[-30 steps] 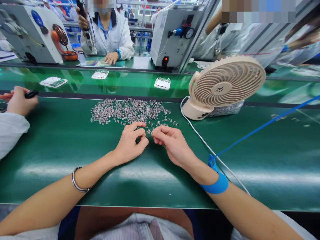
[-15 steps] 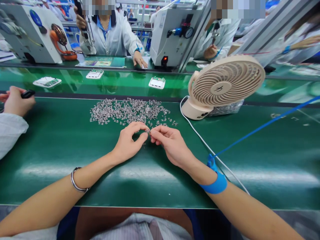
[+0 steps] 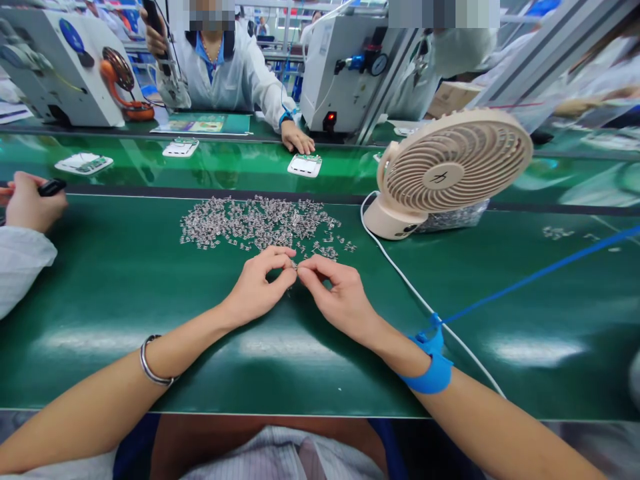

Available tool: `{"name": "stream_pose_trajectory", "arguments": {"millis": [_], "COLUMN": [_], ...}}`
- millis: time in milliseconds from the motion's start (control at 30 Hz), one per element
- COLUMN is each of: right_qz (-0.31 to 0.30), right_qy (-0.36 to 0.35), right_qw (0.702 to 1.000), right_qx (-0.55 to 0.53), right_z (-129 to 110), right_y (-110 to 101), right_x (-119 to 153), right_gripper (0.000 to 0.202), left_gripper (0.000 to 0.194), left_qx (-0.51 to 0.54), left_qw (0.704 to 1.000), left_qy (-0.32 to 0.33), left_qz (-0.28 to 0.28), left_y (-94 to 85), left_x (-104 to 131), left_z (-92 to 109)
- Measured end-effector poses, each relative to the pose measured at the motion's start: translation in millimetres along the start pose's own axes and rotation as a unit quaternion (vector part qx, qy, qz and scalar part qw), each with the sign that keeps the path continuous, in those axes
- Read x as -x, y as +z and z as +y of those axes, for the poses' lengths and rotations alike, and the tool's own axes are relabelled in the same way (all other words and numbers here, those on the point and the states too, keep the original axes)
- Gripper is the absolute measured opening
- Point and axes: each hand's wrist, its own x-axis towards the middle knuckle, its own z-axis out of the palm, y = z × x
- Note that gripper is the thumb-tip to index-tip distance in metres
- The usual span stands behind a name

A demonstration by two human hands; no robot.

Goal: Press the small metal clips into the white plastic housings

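Note:
A loose heap of small silvery metal clips (image 3: 250, 223) is spread on the green work surface (image 3: 150, 287). Just in front of its near edge my left hand (image 3: 260, 283) pinches a small metal piece (image 3: 294, 266) between thumb and forefinger. My right hand (image 3: 340, 290) meets it from the right, thumb and forefinger pressed together at the same piece. The fingertips hide most of that piece, so its exact shape cannot be made out. A blue wrist strap (image 3: 430, 363) with a cord circles my right wrist, and a silver bangle (image 3: 150, 360) my left forearm.
A beige fan (image 3: 445, 173) stands right of the heap, its white cable (image 3: 400, 270) running toward me. Behind, white device housings with circuit boards (image 3: 305, 165) lie on a green conveyor. Another person's hand (image 3: 33, 203) holds a black tool at left; a co-worker sits opposite.
My right hand's fingers have shifted slightly, and its wrist strap is a bit lower. The white housings have moved left along the conveyor. The co-worker's hand opposite has moved right and nearer.

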Motion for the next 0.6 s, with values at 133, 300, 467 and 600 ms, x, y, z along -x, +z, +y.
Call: {"name": "stream_pose_trajectory", "arguments": {"millis": [133, 300, 467, 600], "right_qz": [-0.004, -0.004, -0.003, -0.015], "right_qy": [0.055, 0.13, 0.171, 0.223], "right_qw": [0.998, 0.985, 0.966, 0.94], "right_qx": [-0.035, -0.117, -0.194, -0.26], "right_z": [-1, -3, -6, -12], "right_y": [-1, -1, 0, -1], "right_x": [-2, -4, -5, -5], "right_gripper": [0.019, 0.02, 0.018, 0.017], "left_gripper": [0.022, 0.023, 0.023, 0.021], "left_qx": [0.025, 0.012, -0.027, -0.103], "left_qw": [0.999, 1.0, 0.999, 0.99], "left_qy": [-0.029, -0.013, 0.011, 0.066], "left_qz": [-0.001, 0.019, 0.043, 0.069], "left_y": [1.2, 3.2, 2.7, 2.9], "left_x": [1, 2, 2, 4], "left_z": [1, 1, 1, 1]}}
